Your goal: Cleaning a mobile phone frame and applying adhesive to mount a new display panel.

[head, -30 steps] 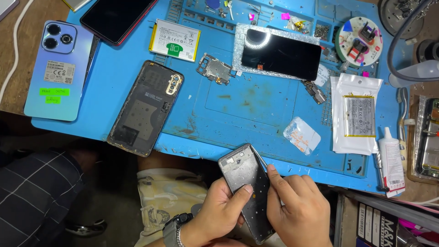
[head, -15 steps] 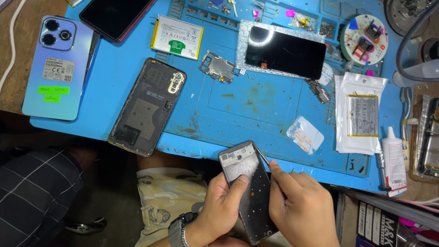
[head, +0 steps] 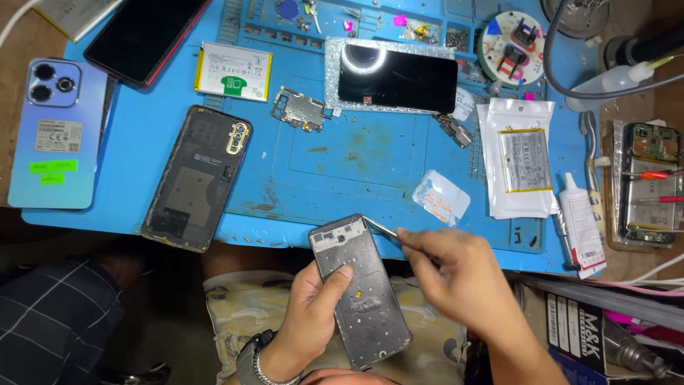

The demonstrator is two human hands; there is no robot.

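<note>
Head view — left hand (head: 313,306) grips grey phone frame (head: 360,289); right hand (head: 449,267) — thin metal tweezers (head: 380,227).

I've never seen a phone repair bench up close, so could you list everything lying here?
Phone frame: one, grey, held over the lap.
Tweezers: one, metal, tip at the frame's top corner.
Back cover: one, black, mat's left edge.
Blue phone: one, face down, far left.
Dark phone: one, top left.
Bare battery: one, white and yellow, top of mat.
Circuit board: one, silver, beside the screen.
Screen: one, black, mat centre.
Bagged battery: one, right.
Glue tube: one, white, right edge.
Work mat: one, blue.
Left hand: grips the frame.
Right hand: pinches the tweezers.
</note>
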